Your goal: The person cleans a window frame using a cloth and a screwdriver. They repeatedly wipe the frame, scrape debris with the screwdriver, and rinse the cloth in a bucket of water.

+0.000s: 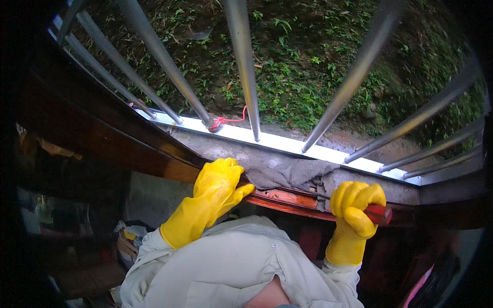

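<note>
Both hands wear yellow rubber gloves. My right hand [356, 208] is closed around the red handle [379, 215] of a tool, perhaps a screwdriver, whose thin dark shaft [320, 195] points left along the window sill. My left hand [219, 184] rests on the edge of the reddish-brown wooden sill [285, 197], thumb apart from the fingers; nothing shows in it, though its palm is hidden. Between the hands a crumpled grey cloth [292, 173] lies on the ledge, touching the wood. The tool's tip cannot be made out clearly.
Metal window bars [244, 69] rise from a white rail [281, 147] beyond the ledge. Red string [221, 122] is tied at one bar's foot. Outside stands a plant-covered earth bank [285, 77]. A dark wooden frame [115, 138] runs along the left; bags [131, 240] lie below.
</note>
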`<state>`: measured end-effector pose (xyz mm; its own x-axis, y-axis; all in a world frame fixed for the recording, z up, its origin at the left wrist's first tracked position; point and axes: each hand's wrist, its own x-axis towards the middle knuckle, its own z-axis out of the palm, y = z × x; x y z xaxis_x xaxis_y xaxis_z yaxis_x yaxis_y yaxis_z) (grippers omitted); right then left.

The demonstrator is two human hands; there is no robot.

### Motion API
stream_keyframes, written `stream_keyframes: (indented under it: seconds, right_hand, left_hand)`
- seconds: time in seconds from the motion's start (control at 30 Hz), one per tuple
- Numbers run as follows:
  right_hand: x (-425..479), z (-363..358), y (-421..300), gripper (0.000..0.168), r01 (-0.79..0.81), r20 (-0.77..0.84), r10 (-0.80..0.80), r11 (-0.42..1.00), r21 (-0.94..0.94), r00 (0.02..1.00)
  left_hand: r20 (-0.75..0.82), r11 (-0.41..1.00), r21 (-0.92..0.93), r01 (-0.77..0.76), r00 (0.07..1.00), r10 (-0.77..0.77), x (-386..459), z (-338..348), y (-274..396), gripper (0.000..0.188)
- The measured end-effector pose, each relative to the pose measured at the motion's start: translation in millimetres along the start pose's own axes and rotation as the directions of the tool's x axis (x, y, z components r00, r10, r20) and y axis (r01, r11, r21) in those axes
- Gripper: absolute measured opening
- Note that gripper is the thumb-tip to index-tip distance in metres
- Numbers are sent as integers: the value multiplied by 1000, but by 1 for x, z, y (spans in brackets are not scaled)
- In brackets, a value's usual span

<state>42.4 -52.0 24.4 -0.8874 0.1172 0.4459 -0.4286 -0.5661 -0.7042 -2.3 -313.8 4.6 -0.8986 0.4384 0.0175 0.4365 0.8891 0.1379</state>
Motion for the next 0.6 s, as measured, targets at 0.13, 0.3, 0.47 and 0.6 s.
stream_keyframes:
  seconds: [0.13, 0.3, 0.47, 0.6]
  right_hand:
    - [-17, 2, 16, 26, 92, -2, -92, 995, 34, 996]
    - [-25, 24, 83, 22, 63, -155, -11, 941, 333, 988]
    - [-3, 20, 89, 19, 113, -164, -52, 916, 386, 985]
    - [21, 15, 50, 22, 392, -240, -330, 872, 293, 913]
  left_hand:
    - [-101, 996, -81, 34, 994, -43, -7, 20, -1, 61]
    - [-46, 998, -57, 9, 999, -12, 6, 30, -11, 66]
    - [-204, 863, -500, 65, 960, -190, 13, 38, -17, 33]
    - [-430, 708, -680, -192, 887, -172, 47, -6, 2, 25]
